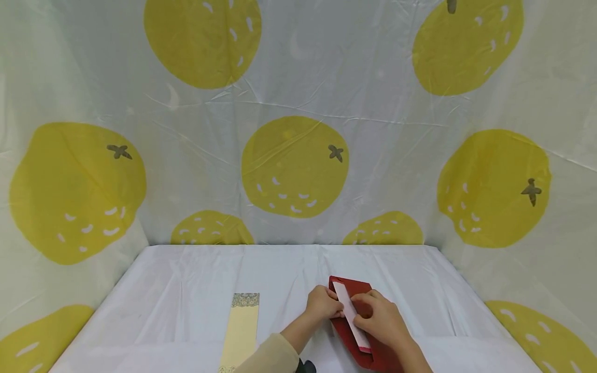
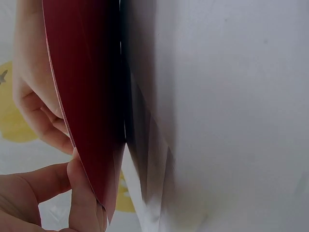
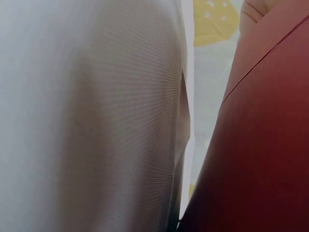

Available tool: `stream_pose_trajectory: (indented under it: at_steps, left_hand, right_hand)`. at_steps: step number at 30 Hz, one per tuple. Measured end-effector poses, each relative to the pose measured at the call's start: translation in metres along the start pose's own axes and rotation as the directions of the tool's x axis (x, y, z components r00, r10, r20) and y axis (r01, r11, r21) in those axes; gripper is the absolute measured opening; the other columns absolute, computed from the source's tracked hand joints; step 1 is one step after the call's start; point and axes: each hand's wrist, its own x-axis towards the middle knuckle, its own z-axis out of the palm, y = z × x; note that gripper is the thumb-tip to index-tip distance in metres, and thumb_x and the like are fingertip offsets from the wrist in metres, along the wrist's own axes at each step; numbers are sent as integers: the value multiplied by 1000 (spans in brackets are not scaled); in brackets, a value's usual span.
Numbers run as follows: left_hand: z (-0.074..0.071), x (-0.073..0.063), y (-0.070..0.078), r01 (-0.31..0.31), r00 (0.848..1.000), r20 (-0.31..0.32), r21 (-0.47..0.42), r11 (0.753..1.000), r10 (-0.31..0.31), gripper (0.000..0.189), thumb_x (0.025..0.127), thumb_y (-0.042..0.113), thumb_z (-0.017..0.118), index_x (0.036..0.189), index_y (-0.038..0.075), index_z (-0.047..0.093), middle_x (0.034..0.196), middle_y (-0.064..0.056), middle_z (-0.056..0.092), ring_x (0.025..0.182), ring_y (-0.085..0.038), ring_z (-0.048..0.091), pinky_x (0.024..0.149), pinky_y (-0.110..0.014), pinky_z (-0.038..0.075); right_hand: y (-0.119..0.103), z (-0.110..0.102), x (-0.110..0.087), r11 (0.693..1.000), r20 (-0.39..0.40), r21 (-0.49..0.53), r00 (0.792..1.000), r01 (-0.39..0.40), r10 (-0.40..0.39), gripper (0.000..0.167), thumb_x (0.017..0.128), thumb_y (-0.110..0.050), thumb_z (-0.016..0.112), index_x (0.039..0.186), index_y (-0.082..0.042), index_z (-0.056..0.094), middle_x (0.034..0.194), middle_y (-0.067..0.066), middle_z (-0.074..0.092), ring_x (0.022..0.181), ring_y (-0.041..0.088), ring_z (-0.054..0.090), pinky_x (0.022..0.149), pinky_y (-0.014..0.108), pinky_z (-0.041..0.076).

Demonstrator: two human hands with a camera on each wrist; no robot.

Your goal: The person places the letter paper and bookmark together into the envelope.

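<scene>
A red paper envelope is tilted between my hands at the right of centre in the head view. Along it lies a narrow white strip with a pink lower end. With curled fingers my left hand grips the envelope's left edge beside the strip. My right hand has thumb and forefinger at the strip's right side, pinching it against the red paper. In the left wrist view, fingertips hold the red sheet's edge. Red paper fills the right of the right wrist view and hides most of the fingers.
A long cream card with a grey lace-patterned band lies on the white cloth-covered table, left of my left forearm. A small black object shows by the left sleeve. Fruit-printed cloth hangs behind and at both sides.
</scene>
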Motion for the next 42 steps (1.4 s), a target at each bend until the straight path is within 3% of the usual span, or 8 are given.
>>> stream_pose_trajectory:
  at_steps: [14, 30, 42]
  left_hand:
    - [12, 0, -4, 20, 1000, 13, 26, 999, -21, 21, 74, -13, 72, 76, 1, 56, 56, -8, 59, 50, -16, 66, 50, -22, 55]
    - [23, -1, -10, 37, 998, 48, -39, 999, -35, 19, 72, -15, 72, 76, -2, 59, 62, -11, 58, 54, -21, 68, 52, -25, 57]
    - [27, -2, -10, 54, 997, 56, -35, 998, -52, 15, 74, -11, 73, 79, -3, 62, 75, -8, 56, 58, -16, 67, 55, -25, 57]
  right_hand:
    - [-2, 0, 0, 1000, 5, 4, 1000, -7, 7, 35, 67, -14, 76, 101, -22, 72, 92, -12, 58, 67, 6, 49, 60, 25, 44]
    - [-2, 1, 0, 1000, 10, 2, 1000, -10, 10, 36, 68, -22, 86, 102, -20, 72, 90, -13, 56, 64, 6, 45, 57, 24, 42]
    - [-1, 1, -1, 1000, 12, 17, 1000, -4, 4, 36, 68, -13, 78, 103, -19, 72, 92, -12, 57, 55, 5, 39, 52, 23, 38]
